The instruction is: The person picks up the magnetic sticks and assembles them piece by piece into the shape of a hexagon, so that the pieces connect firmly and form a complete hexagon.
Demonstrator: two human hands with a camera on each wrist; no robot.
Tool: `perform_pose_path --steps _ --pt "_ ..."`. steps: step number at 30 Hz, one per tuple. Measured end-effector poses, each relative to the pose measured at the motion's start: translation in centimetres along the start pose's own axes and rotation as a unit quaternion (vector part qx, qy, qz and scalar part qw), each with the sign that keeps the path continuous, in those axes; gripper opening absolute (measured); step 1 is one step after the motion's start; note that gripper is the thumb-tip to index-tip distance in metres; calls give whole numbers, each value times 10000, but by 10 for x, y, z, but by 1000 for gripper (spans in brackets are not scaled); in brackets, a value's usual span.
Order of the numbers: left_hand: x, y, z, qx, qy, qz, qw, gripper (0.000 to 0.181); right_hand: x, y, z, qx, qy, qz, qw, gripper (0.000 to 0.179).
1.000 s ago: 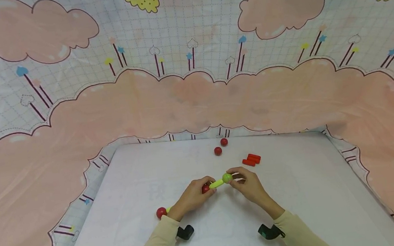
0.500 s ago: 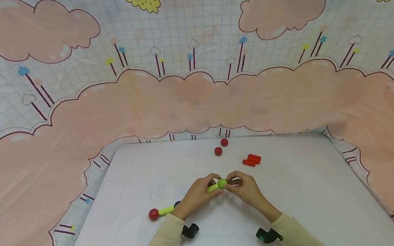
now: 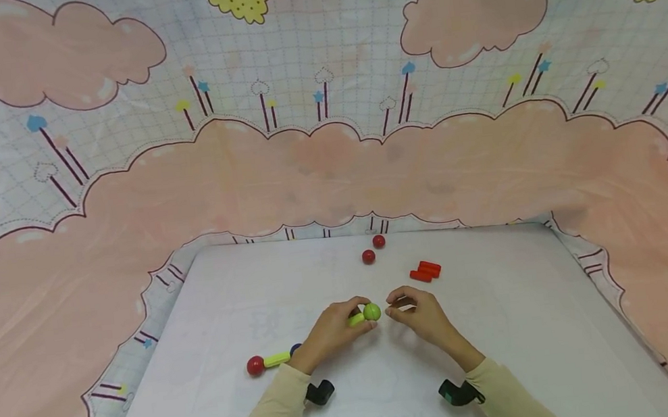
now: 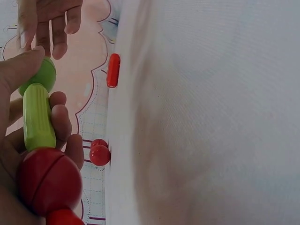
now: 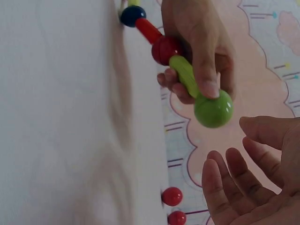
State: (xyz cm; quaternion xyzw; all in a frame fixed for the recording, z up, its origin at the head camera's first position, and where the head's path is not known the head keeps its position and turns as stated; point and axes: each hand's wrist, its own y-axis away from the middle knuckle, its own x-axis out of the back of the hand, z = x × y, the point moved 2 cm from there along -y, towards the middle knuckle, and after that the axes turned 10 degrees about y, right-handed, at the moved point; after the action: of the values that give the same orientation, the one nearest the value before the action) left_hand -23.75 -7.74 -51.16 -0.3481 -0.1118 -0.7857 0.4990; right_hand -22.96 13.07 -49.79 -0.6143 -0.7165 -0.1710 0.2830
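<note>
The left hand [image 3: 334, 329] grips the ball-and-rod chain [image 5: 167, 50], probably light and stiff, best held by its ribbed yellow-green rod [image 4: 39, 117]; the right hand [image 3: 424, 320], fingers parted, hovers empty at three o'clock.

At one o'clock the left hand [image 5: 201, 37] grips a lime stick [image 5: 184, 75], which joins a green ball [image 5: 213, 110] at three o'clock to a dark red ball [image 5: 165, 50], red stick [image 5: 149, 31] and blue ball [image 5: 132, 16] running off toward eleven. The right hand [image 5: 262, 201], at four o'clock, is near but apart from the green ball; two red balls [image 5: 172, 196] lie around half past five.
</note>
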Motion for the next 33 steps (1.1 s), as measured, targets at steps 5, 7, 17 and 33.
perform_pose_path --steps 5,7,17,33 --pt "0 0 -1 35 -78 -37 10000 39 13 -4 5 -61 206 74 9997 22" --pt "0 0 -1 102 -85 -56 9999 40 17 -6 7 -74 316 66 9995 23" --pt "-2 1 -5 203 -145 -93 9996 41 42 -16 25 -224 531 381 9976 26" --pt "-3 1 -4 109 -67 -94 9999 40 64 -29 61 -449 792 575 9942 23"
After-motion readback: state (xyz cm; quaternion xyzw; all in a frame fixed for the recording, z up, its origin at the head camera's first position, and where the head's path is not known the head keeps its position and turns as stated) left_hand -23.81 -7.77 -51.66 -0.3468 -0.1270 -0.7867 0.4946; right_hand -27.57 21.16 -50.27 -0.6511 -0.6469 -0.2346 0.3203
